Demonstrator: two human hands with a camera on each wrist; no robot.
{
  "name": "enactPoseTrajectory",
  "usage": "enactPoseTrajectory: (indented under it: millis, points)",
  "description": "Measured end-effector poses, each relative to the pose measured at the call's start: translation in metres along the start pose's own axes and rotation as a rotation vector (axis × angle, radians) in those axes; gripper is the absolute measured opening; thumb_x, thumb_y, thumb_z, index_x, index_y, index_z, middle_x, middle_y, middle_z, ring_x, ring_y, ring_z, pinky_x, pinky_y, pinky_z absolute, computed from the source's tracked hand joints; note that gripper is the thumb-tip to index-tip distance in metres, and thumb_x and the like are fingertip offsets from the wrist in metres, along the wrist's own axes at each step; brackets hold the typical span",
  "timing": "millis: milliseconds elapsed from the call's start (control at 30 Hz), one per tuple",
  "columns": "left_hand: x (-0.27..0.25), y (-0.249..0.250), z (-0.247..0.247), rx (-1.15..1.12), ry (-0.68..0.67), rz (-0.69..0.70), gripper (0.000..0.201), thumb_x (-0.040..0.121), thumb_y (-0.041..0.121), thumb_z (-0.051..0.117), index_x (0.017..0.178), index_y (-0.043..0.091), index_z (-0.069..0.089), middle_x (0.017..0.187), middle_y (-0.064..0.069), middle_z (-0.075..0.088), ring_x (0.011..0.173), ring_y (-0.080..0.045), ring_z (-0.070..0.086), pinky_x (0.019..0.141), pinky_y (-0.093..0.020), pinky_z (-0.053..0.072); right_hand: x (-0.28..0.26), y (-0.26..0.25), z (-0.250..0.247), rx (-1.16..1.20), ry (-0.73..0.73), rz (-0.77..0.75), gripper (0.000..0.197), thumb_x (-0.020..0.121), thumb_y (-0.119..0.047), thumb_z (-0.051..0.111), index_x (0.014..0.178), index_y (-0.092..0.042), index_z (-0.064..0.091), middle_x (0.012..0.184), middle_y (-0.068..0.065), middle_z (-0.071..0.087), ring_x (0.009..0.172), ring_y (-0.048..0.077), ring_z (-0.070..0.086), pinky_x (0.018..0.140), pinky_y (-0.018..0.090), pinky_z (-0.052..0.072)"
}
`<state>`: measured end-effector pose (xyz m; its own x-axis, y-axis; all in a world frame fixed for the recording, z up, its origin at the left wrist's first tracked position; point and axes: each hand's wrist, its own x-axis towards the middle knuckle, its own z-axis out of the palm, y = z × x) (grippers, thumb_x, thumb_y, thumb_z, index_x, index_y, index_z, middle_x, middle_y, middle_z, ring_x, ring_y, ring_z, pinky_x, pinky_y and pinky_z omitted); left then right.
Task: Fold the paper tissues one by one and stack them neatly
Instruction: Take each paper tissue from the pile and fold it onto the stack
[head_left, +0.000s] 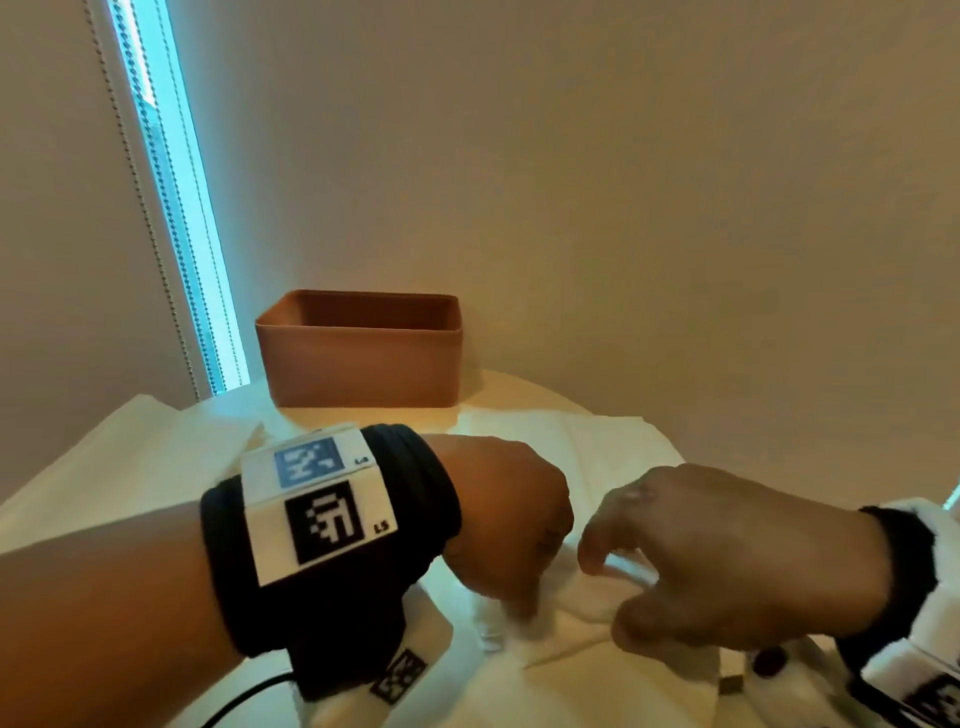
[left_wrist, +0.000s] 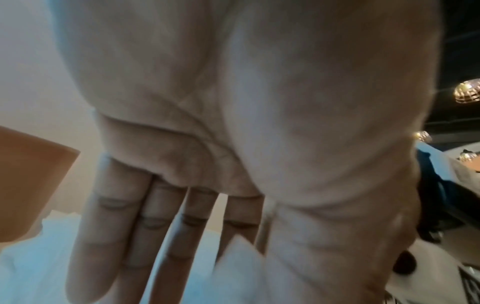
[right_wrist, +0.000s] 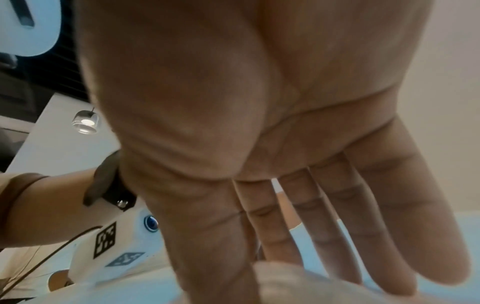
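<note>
A white paper tissue (head_left: 582, 608) lies partly folded on other white sheets near the table's front. My left hand (head_left: 519, 608) points down at its left end; in the left wrist view a corner of the tissue (left_wrist: 239, 267) sits between thumb and index finger of the left hand (left_wrist: 254, 251), the other fingers straight. My right hand (head_left: 608, 587) pinches the raised fold at the right end. In the right wrist view the tissue (right_wrist: 298, 288) bulges between thumb and index finger of the right hand (right_wrist: 259, 265). Both hands' fingertips are blurred.
An empty brown open box (head_left: 363, 358) stands at the back of the pale round table (head_left: 498, 384). More white tissues (head_left: 130, 457) lie spread on the left and behind the hands. A window strip with a bead chain (head_left: 171, 208) runs down the left wall.
</note>
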<state>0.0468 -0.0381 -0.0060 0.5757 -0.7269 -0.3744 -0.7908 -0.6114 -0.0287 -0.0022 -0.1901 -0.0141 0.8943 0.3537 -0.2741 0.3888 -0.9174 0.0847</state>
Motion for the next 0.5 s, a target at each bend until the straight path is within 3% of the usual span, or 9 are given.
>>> enactPoseTrajectory:
  millis: [100, 200, 233, 300, 367, 433, 500]
  points:
    - [-0.001, -0.007, -0.002, -0.083, 0.039, 0.002, 0.028, 0.096, 0.031, 0.051, 0.118, 0.022, 0.067, 0.112, 0.006, 0.068, 0.080, -0.007, 0.060, 0.070, -0.017, 0.050, -0.002, 0.005, -0.002, 0.045, 0.024, -0.024, 0.037, 0.092, -0.049, 0.056, 0.127, -0.038, 0.062, 0.114, -0.021, 0.059, 0.104, 0.000, 0.053, 0.093, 0.023, 0.045]
    - [-0.005, -0.014, -0.001, -0.158, 0.074, -0.023, 0.027, 0.096, 0.027, 0.050, 0.111, 0.019, 0.071, 0.106, 0.004, 0.072, 0.093, -0.015, 0.065, 0.089, -0.030, 0.054, -0.001, 0.010, -0.006, 0.139, 0.054, -0.052, 0.026, 0.096, -0.042, 0.054, 0.112, -0.034, 0.072, 0.092, -0.024, 0.059, 0.091, -0.003, 0.055, 0.082, 0.014, 0.044]
    - [-0.006, -0.015, -0.001, -0.177, 0.102, -0.035, 0.025, 0.094, 0.027, 0.054, 0.109, 0.019, 0.072, 0.102, 0.005, 0.072, 0.090, -0.014, 0.065, 0.087, -0.028, 0.054, 0.000, 0.010, -0.005, 0.145, 0.081, -0.054, 0.023, 0.095, -0.041, 0.056, 0.109, -0.033, 0.073, 0.091, -0.023, 0.060, 0.092, -0.003, 0.055, 0.082, 0.013, 0.044]
    - [-0.007, -0.016, 0.000, -0.231, 0.160, -0.065, 0.020, 0.088, 0.029, 0.064, 0.103, 0.022, 0.074, 0.086, 0.010, 0.069, 0.071, -0.006, 0.060, 0.071, -0.018, 0.052, 0.004, 0.009, -0.004, 0.160, 0.139, -0.038, 0.019, 0.090, -0.041, 0.064, 0.102, -0.031, 0.075, 0.088, -0.021, 0.062, 0.087, -0.003, 0.057, 0.078, 0.015, 0.047]
    - [-0.009, -0.018, -0.002, -0.315, 0.188, -0.085, 0.018, 0.082, 0.030, 0.073, 0.096, 0.020, 0.075, 0.077, 0.010, 0.066, 0.059, -0.003, 0.054, 0.062, -0.016, 0.050, 0.006, 0.010, -0.006, 0.204, 0.173, -0.023, 0.017, 0.083, -0.040, 0.073, 0.087, -0.024, 0.075, 0.079, -0.013, 0.068, 0.073, 0.000, 0.059, 0.066, 0.018, 0.047]
    - [-0.012, -0.022, -0.005, -0.397, 0.206, -0.096, 0.025, 0.076, 0.034, 0.080, 0.092, 0.016, 0.074, 0.084, 0.004, 0.071, 0.062, -0.004, 0.055, 0.065, -0.019, 0.052, 0.008, 0.012, -0.013, 0.289, 0.170, -0.007, 0.028, 0.075, -0.041, 0.082, 0.076, -0.015, 0.071, 0.071, -0.003, 0.069, 0.058, 0.008, 0.057, 0.054, 0.022, 0.044]
    - [-0.017, -0.025, -0.008, -0.482, 0.227, -0.113, 0.030, 0.071, 0.038, 0.082, 0.088, 0.015, 0.072, 0.087, 0.002, 0.072, 0.066, -0.005, 0.056, 0.066, -0.022, 0.050, 0.008, 0.016, -0.021, 0.415, 0.170, -0.006, 0.037, 0.069, -0.042, 0.085, 0.069, -0.010, 0.067, 0.059, 0.000, 0.062, 0.048, 0.007, 0.048, 0.049, 0.024, 0.038]
